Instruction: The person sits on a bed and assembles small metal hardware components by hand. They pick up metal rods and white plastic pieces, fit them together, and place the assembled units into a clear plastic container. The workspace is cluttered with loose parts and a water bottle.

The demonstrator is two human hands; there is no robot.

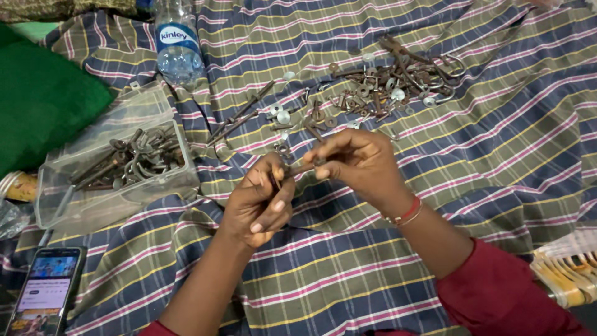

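Rusty brown bolt (303, 167), slim, pinched by fingers (328, 151)

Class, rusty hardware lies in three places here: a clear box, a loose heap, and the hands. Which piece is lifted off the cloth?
The rusty bolt, pinched between the left hand and right hand; the others rest in the clear plastic box or on the striped cloth.

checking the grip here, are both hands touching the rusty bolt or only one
Touching, both. The head view shows the left hand pinching one end of the rusty bolt and the right hand's fingers closed on its other end.
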